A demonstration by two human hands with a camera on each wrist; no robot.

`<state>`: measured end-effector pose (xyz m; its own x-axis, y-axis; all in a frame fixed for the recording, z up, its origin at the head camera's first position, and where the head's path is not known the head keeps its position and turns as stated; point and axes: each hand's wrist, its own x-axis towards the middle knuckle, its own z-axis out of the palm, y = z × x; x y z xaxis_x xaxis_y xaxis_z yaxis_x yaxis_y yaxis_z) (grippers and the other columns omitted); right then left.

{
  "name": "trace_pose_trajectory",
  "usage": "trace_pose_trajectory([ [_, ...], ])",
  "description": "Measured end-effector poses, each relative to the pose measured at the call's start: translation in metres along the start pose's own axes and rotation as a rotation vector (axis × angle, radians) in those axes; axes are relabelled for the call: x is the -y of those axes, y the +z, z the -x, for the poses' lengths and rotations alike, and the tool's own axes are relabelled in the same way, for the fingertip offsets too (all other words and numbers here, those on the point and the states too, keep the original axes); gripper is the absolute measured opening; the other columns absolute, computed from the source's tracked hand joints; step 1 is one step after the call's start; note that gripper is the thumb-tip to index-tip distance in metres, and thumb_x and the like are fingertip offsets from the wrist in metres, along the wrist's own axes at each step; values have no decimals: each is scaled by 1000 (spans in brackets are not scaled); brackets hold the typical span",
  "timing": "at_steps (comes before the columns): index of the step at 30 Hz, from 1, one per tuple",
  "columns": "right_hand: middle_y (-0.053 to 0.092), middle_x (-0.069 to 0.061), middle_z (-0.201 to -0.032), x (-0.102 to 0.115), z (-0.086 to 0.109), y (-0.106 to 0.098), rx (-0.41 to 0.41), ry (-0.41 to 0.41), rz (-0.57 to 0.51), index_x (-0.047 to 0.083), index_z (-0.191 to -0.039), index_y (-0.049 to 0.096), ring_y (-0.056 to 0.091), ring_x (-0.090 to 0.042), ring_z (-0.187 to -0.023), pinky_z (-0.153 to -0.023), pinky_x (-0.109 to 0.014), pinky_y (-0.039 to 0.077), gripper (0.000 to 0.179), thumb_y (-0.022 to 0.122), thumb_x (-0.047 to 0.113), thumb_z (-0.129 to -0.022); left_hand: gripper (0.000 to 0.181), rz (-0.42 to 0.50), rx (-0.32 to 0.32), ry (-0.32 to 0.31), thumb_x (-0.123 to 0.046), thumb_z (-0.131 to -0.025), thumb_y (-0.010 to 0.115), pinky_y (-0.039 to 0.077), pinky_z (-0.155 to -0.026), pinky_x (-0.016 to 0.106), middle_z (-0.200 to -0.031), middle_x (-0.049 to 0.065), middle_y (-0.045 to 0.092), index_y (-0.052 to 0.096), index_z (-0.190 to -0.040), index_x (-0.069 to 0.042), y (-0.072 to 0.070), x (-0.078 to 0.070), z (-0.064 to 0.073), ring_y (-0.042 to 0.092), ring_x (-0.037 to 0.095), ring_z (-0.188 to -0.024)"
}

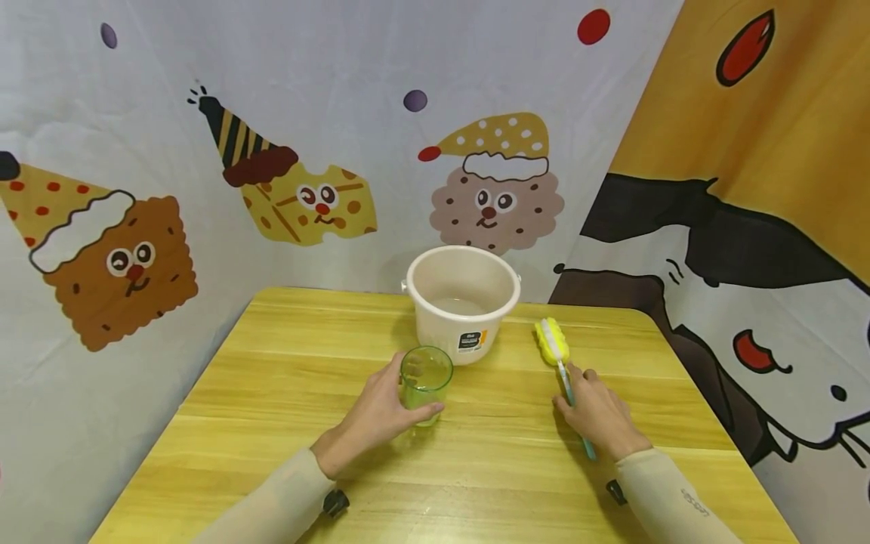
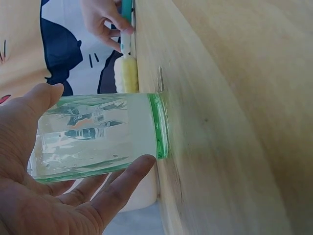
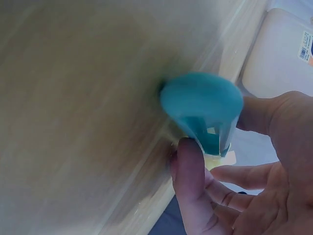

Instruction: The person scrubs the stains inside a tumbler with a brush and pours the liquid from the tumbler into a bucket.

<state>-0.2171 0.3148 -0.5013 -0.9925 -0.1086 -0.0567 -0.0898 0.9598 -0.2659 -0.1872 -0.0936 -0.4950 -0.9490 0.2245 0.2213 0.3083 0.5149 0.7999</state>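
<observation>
White cloth (image 1: 340,60) with funny food faces (image 1: 319,208) hangs behind a wooden counter (image 1: 476,476). A white bucket (image 1: 438,325) stands at the back. Right of it is a brush (image 1: 563,375) with a fluffy yellow top (image 1: 550,341); the right hand (image 1: 598,412) pinches its blue-green handle (image 1: 588,449). The left hand (image 1: 374,412) curls round a green see-through cup (image 1: 426,378), upright, left of the brush. The bucket blocks the way straight behind the cup.

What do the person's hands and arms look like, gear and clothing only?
Left hand and right hand: ungloved. Left sleeve and right sleeve: long, pale beige; the right bears small dark lettering, unreadable here. A small black piece shows by each wrist.
</observation>
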Motion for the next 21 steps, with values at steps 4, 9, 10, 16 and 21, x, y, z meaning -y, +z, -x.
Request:
trace_pose_trajectory([
  [4,67,-36,-136,-1,-1,-1,-17,-13,-4,-5,-173,44,61,-27,-76,-56,-38,52,76,78,26,-112,93,2,3,-2,-36,-88,106,67,-115,56,-148,9,79,56,-163,-13,1,-1,-1,77,32,-138],
  [9,68,-34,-130,-2,-1,-2,-24,-21,-11,-5,-171,47,62,-27,-78,-57,-38,53,73,79,23,-111,94,4,1,-3,-36,-88,106,67,-115,57,-148,9,79,56,-163,-13,1,-1,-2,77,32,-138],
  [10,69,-34,-130,-2,-1,-2,-26,-22,-12,-5,-170,47,63,-27,-78,-57,-38,54,73,79,22,-111,94,4,2,-4,-36,-88,106,67,-115,57,-148,9,78,55,-163,-13,1,-1,-2,77,32,-139],
  [16,70,-33,-127,-2,-1,-1,-33,-26,-19,-5,-169,51,63,-26,-76,-56,-36,53,71,81,21,-110,93,2,7,-14,-36,-88,106,67,-116,56,-149,7,78,55,-164,-14,1,0,-2,77,31,-139],
  [21,72,-31,-122,-3,0,3,-46,-22,-8,-6,-165,55,61,-24,-71,-53,-33,50,64,80,17,-110,93,5,6,-20,-35,-88,106,68,-114,57,-149,8,78,56,-163,-15,2,0,0,77,32,-138],
])
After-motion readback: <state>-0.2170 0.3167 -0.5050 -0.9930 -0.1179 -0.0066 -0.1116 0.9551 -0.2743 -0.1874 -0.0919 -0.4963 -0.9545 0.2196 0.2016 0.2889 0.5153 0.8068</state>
